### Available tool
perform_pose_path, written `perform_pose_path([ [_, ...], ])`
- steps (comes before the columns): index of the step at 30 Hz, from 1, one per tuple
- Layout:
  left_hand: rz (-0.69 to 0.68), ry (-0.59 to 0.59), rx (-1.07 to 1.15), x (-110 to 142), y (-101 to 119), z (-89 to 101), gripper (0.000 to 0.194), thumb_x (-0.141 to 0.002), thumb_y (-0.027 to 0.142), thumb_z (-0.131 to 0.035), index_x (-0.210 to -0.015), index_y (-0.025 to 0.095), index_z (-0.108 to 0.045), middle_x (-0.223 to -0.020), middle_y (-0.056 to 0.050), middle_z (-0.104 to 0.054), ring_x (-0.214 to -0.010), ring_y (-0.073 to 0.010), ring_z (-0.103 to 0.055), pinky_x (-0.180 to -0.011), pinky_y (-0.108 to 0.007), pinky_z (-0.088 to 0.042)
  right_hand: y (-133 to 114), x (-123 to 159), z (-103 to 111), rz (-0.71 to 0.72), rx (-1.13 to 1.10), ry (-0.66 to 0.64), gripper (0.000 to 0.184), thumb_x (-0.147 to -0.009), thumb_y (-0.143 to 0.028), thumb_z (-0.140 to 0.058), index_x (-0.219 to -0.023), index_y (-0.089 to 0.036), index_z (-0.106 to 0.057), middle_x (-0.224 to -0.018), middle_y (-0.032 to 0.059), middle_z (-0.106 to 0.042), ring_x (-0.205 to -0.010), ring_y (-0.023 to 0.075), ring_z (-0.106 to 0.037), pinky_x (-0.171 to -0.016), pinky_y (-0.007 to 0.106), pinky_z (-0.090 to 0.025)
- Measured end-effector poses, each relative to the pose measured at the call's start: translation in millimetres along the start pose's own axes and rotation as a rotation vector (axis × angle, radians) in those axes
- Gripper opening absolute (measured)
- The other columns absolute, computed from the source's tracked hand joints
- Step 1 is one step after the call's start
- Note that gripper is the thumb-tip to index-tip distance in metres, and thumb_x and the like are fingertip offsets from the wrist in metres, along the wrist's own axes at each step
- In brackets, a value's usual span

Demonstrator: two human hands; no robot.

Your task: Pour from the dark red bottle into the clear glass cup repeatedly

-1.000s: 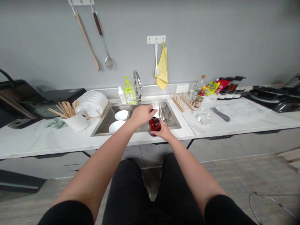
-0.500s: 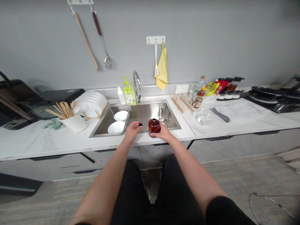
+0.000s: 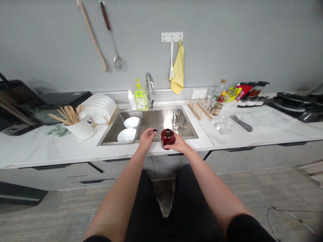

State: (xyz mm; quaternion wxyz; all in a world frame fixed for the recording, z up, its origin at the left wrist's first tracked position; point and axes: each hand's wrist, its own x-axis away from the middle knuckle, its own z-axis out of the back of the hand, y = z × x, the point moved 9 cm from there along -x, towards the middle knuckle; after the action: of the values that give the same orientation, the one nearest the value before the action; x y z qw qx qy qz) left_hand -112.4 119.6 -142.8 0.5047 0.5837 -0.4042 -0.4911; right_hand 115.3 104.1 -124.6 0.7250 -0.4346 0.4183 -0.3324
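A small dark red jar (image 3: 167, 137) stands at the front edge of the steel sink (image 3: 185, 126), its top uncovered. My right hand (image 3: 178, 144) wraps round its lower side from the right. My left hand (image 3: 147, 137) hovers just left of the jar and pinches a small black cap (image 3: 155, 130) between its fingertips. Two white bowls (image 3: 127, 134) lie in the wire rack in the sink's left half.
A tap (image 3: 150, 88) and a yellow soap bottle (image 3: 140, 97) stand behind the sink. Left of it are stacked white plates (image 3: 99, 107) and a white holder of chopsticks (image 3: 80, 128). To the right are a wooden dish rack (image 3: 200, 109), a glass (image 3: 221, 125), condiments and a knife (image 3: 241, 123).
My left hand lifted the black cap off the jar's top and drew it back to the left. The jar and my right hand stayed in place.
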Motion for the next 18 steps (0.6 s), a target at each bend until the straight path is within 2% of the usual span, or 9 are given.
perform_pose_path([
  [6,-0.014,-0.009,0.045,-1,5,-2.3,0.062,-0.075,0.062,-0.094,-0.116,0.019,-0.078,-0.108,-0.011,-0.084,-0.085,-0.0213,-0.075,-0.073,-0.032,-0.056,-7,2,-9,-0.010,-0.011,-0.071,0.096,-0.064,-0.053,-0.109,-0.146,-0.022,-0.070,-0.136,0.0132,-0.082,-0.123,0.0376,-0.079,-0.113,0.054,-0.062],
  [10,-0.014,0.027,0.067,-1,2,2.4,0.063,-0.075,0.064,-0.092,-0.117,0.019,-0.077,-0.110,-0.012,-0.084,-0.085,-0.0216,-0.076,-0.074,-0.033,-0.057,-6,5,11,0.010,-0.054,-0.112,0.122,-0.056,-0.054,-0.113,-0.163,-0.027,-0.061,-0.165,0.0157,-0.068,-0.150,0.0404,-0.067,-0.128,0.057,-0.052],
  [11,-0.015,0.038,0.065,-1,2,4.0,0.063,-0.075,0.065,-0.092,-0.117,0.019,-0.077,-0.109,-0.012,-0.084,-0.086,-0.0218,-0.076,-0.075,-0.034,-0.057,-3,6,20,-0.003,-0.086,-0.106,0.121,-0.059,-0.057,-0.111,-0.165,-0.029,-0.060,-0.169,0.0148,-0.064,-0.154,0.0397,-0.064,-0.129,0.058,-0.051],
  [13,-0.011,0.044,0.053,-2,1,5.6,0.063,-0.077,0.066,-0.091,-0.118,0.020,-0.078,-0.107,-0.011,-0.084,-0.087,-0.0226,-0.077,-0.076,-0.035,-0.057,5,2,37,-0.043,-0.183,-0.070,0.099,-0.076,-0.066,-0.099,-0.162,-0.033,-0.064,-0.166,0.0130,-0.068,-0.152,0.0366,-0.066,-0.126,0.058,-0.054],
  [15,0.002,0.031,0.047,-7,2,4.8,0.062,-0.078,0.065,-0.091,-0.119,0.020,-0.079,-0.104,-0.011,-0.084,-0.089,-0.0237,-0.077,-0.077,-0.035,-0.058,15,-11,54,-0.097,-0.204,0.032,0.072,-0.087,-0.068,-0.088,-0.147,-0.030,-0.075,-0.148,0.0128,-0.079,-0.135,0.0339,-0.077,-0.118,0.057,-0.060],
  [17,0.004,-0.005,0.042,-16,7,0.2,0.060,-0.078,0.061,-0.092,-0.120,0.020,-0.081,-0.106,-0.011,-0.085,-0.094,-0.0250,-0.078,-0.083,-0.037,-0.060,23,-31,64,-0.145,-0.134,0.131,0.055,-0.085,-0.064,-0.089,-0.125,-0.026,-0.083,-0.126,0.0116,-0.086,-0.114,0.0312,-0.082,-0.110,0.055,-0.064],
  [18,-0.004,-0.026,0.041,-21,12,-3.3,0.058,-0.078,0.058,-0.093,-0.119,0.020,-0.082,-0.109,-0.012,-0.086,-0.098,-0.0257,-0.078,-0.087,-0.039,-0.061,25,-43,62,-0.155,-0.101,0.142,0.051,-0.082,-0.060,-0.093,-0.117,-0.025,-0.084,-0.117,0.0107,-0.087,-0.108,0.0299,-0.083,-0.107,0.054,-0.065],
])
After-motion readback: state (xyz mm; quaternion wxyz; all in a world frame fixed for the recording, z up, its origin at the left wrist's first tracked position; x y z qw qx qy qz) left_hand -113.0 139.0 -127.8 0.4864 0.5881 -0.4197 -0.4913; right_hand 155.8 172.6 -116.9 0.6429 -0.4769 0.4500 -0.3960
